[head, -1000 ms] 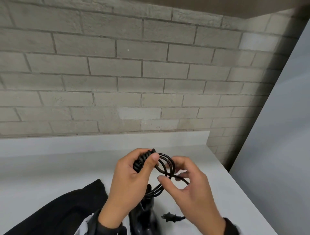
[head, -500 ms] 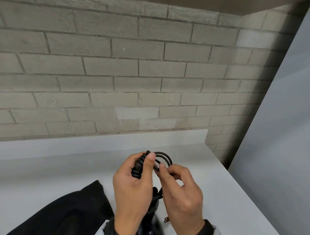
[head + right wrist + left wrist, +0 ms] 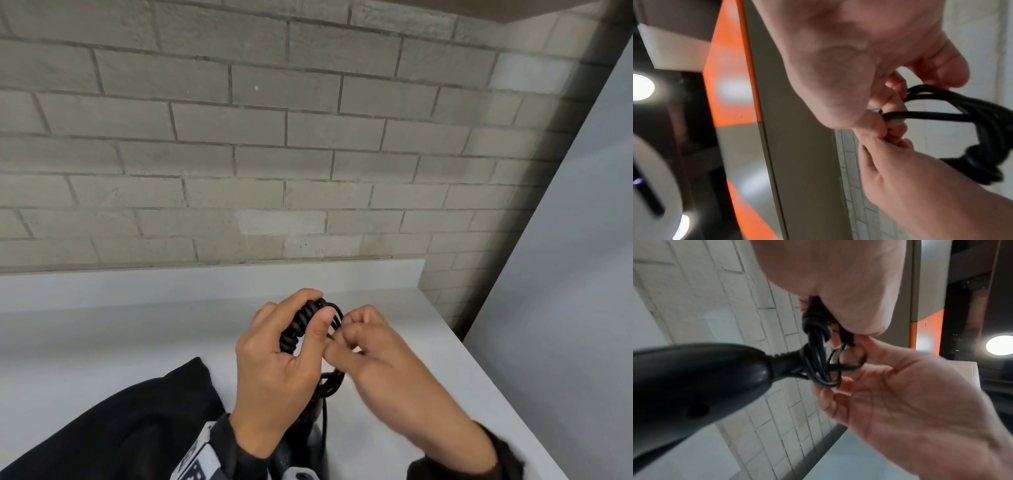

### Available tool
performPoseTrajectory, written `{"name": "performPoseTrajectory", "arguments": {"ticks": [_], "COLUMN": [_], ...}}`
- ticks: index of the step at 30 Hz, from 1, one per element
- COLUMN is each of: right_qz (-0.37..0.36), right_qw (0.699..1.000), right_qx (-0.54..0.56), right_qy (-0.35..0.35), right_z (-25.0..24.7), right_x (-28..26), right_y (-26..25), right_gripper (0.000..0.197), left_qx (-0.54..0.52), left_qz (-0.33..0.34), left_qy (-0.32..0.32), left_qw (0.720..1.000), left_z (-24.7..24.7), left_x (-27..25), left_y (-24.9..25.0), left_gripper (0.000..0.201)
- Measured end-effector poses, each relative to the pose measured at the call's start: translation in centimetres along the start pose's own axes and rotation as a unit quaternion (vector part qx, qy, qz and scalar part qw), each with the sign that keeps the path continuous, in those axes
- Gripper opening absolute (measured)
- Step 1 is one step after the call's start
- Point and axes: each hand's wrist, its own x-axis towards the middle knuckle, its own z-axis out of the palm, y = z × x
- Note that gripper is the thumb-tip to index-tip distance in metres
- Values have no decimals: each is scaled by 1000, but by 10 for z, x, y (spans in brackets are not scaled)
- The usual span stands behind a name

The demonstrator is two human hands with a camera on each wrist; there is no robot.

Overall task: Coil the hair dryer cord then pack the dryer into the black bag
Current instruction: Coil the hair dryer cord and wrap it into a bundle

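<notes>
My left hand (image 3: pixel 287 346) grips the black coiled cord (image 3: pixel 301 322) above the white counter (image 3: pixel 102 335), thumb pressed over the bundle. My right hand (image 3: pixel 370 346) pinches a strand at the coil's right side. The black hair dryer (image 3: pixel 694 382) hangs below the coil; in the head view only a little of its handle (image 3: pixel 315 442) shows between my wrists. In the right wrist view my fingers (image 3: pixel 890 120) pinch the cord's end (image 3: pixel 931 114), with the bundle (image 3: pixel 986 138) to the right. The black bag (image 3: pixel 130 421) lies flat at the lower left. The plug is hidden.
A grey brick wall (image 3: pixel 274 137) stands behind the counter, with a low white backsplash (image 3: pixel 205 277). A grey panel (image 3: pixel 565 274) closes off the right side, and the counter's right edge (image 3: pixel 513 404) runs diagonally beside my right wrist.
My right hand has moved up and in against the coil, closing the open loop. The plug that lay on the counter has gone out of sight.
</notes>
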Motion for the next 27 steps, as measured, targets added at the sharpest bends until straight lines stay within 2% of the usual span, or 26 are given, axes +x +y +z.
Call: {"name": "performPoseTrajectory", "arguments": {"ticks": [3,5,7,9,10,12,14,18,19,20,22,24,25,27], "right_qz": [57,41,-13,-73,-90,-105,-102,-43,-11,31,121,170,174,145], "right_qw": [984,985,996,997,996,993,990,974,959,931,854,790,776,781], "right_qx": [167,163,80,3,-1,49,94,221,285,364,503,582,596,589], "right_qy": [-38,-48,-30,-3,5,5,11,13,5,-9,-49,-94,-110,-147], "right_z": [-14,-15,-13,-10,-8,-5,-4,-10,-12,-15,-23,-31,-33,-33], "right_x": [2,-2,-8,-14,-16,-19,-20,-21,-21,-21,-22,-23,-23,-25], "right_y": [-4,-3,5,15,20,27,32,30,27,21,11,7,8,14], "right_gripper": [30,37,39,26,19,11,13,17,17,19,26,28,28,40], "left_qx": [4,2,-6,-8,-8,-6,-3,-7,-8,-10,-15,-22,-26,-31], "left_qz": [9,2,-11,-17,-19,-19,-14,-8,-8,-8,-1,2,-2,-16], "left_qy": [-30,-42,-42,-35,-31,-29,-34,-46,-47,-47,-48,-53,-54,-47], "left_qw": [1000,999,999,999,999,999,999,999,999,999,999,998,998,998], "left_z": [-5,-6,-8,-10,-12,-14,-14,-11,-9,-9,-7,-6,-6,-7], "left_x": [3,4,6,8,9,10,11,9,9,9,8,8,8,8], "left_y": [-2,-4,-7,-10,-11,-12,-12,-13,-14,-14,-14,-12,-12,-14], "left_gripper": [16,16,15,18,18,18,17,12,11,12,12,10,11,15]}}
